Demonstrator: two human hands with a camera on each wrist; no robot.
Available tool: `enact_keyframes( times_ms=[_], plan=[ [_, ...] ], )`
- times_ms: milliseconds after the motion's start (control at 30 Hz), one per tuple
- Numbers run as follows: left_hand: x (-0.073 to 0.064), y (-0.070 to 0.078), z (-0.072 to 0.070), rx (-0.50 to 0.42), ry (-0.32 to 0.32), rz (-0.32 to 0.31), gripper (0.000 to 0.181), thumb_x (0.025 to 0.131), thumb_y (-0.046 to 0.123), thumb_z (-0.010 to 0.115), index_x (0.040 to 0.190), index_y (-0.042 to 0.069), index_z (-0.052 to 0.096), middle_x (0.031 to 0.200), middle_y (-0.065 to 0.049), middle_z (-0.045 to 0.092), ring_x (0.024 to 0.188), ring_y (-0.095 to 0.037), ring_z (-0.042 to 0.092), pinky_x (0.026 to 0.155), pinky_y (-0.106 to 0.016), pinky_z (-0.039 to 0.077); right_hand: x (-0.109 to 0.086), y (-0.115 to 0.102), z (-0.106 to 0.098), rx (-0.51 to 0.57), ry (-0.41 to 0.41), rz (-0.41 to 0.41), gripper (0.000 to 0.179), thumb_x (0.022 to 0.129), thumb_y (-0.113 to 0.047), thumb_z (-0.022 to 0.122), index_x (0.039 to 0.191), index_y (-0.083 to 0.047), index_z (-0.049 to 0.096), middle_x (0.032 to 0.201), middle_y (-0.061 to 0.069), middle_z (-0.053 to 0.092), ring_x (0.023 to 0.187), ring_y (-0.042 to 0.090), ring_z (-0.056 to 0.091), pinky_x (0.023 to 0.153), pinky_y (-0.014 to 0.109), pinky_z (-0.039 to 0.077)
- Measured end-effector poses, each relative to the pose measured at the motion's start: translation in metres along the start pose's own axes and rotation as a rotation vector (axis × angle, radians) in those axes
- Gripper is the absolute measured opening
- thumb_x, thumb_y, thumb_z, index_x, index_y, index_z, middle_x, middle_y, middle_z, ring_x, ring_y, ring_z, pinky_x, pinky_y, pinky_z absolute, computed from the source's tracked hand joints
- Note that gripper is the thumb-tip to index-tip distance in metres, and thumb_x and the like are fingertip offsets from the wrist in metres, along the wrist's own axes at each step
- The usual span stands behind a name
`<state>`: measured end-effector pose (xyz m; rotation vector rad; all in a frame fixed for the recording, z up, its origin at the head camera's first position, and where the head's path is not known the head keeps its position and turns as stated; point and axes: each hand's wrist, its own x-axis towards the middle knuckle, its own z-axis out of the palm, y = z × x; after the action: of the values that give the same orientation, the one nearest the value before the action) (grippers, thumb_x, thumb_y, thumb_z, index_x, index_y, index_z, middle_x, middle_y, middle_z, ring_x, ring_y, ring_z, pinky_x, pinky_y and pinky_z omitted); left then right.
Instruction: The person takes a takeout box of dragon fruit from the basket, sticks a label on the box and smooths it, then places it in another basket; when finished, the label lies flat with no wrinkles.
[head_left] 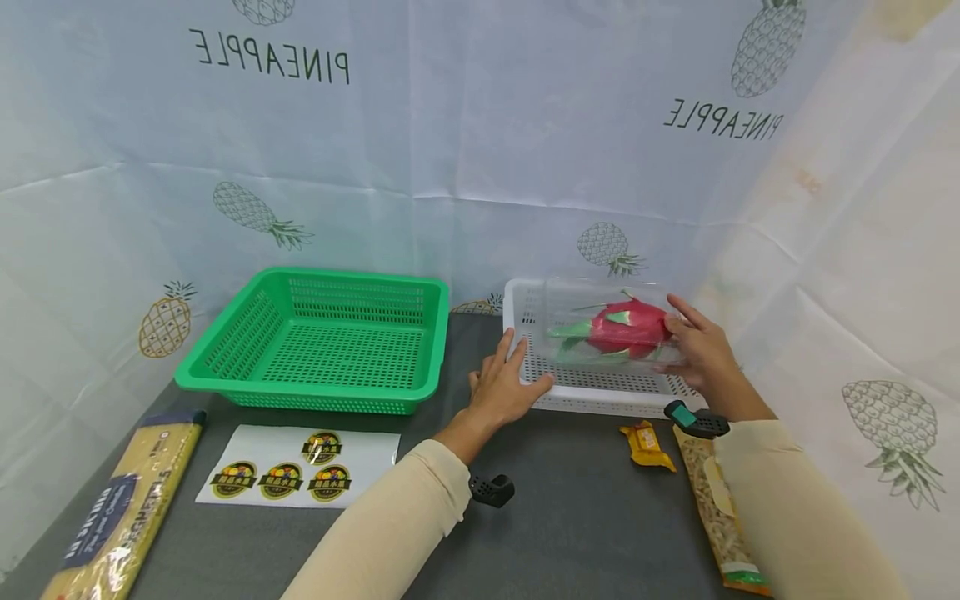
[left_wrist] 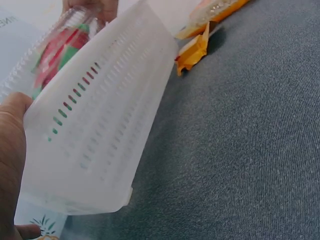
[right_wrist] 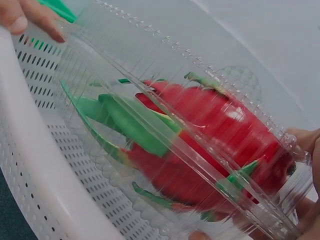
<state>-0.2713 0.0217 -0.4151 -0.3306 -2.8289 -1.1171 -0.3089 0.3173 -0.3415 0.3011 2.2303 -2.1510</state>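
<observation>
Pineapple-print cloth (head_left: 517, 125) round dk tbl (head_left: 592, 525) = curtained-off booth.

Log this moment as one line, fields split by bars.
right hand: holds clear container | contents: dragon fruit | container: over white basket | left hand: at basket's near-left corner

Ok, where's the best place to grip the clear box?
I'd grip the clear box by its right end, from the right, as the right hand does: the dragon fruit has its red bulk toward that end, and the box runs long left to right. The white basket probably hampers a near-side approach.
</observation>
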Motion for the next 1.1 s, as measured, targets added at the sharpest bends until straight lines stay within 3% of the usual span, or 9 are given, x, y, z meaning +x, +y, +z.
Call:
enact_keyframes(
  times_ms=[400, 667, 933, 1100],
  plan=[
    [-0.004, 0.000, -0.003, 0.010, -0.012, -0.009, 0.078, 0.089, 0.058, 0.055, 0.154, 0.023, 0.029, 0.161, 0.005, 0.005, 0.133, -0.034, 0.032, 0.096, -0.063, 0.023, -0.023, -0.022, -0.007, 0.131, -0.059, 0.018, 0.065, 0.092, -0.038, 0.061, 0.150, -0.043, 0.031, 0.161, 0.002, 0.005, 0.140, 0.041, 0.009, 0.091, 0.063, 0.032],
    [-0.002, 0.002, -0.014, 0.030, -0.051, 0.007, 0.080, 0.090, 0.059, 0.054, 0.155, 0.023, 0.025, 0.161, 0.000, 0.007, 0.135, -0.036, 0.029, 0.097, -0.066, 0.023, -0.032, -0.033, -0.009, 0.167, -0.095, 0.021, 0.065, 0.091, -0.037, 0.062, 0.148, -0.046, 0.033, 0.161, -0.002, 0.004, 0.140, 0.039, 0.008, 0.092, 0.061, 0.032],
    [-0.002, 0.010, -0.035, -0.064, -0.047, 0.048, 0.087, 0.087, 0.066, 0.051, 0.156, 0.024, 0.020, 0.160, -0.009, 0.012, 0.137, -0.041, 0.023, 0.100, -0.068, 0.017, -0.042, -0.042, -0.010, 0.194, -0.107, 0.026, 0.068, 0.090, -0.037, 0.064, 0.148, -0.046, 0.032, 0.161, -0.005, 0.002, 0.139, 0.037, 0.008, 0.093, 0.059, 0.032],
    [-0.003, 0.024, -0.052, -0.182, -0.039, 0.095, 0.089, 0.088, 0.069, 0.045, 0.157, 0.020, 0.017, 0.160, -0.010, 0.011, 0.139, -0.044, 0.017, 0.101, -0.069, 0.016, -0.050, -0.046, -0.010, 0.209, -0.137, 0.025, 0.069, 0.090, -0.036, 0.064, 0.149, -0.046, 0.030, 0.161, -0.006, 0.002, 0.137, 0.034, 0.012, 0.092, 0.057, 0.035]
  ],
)
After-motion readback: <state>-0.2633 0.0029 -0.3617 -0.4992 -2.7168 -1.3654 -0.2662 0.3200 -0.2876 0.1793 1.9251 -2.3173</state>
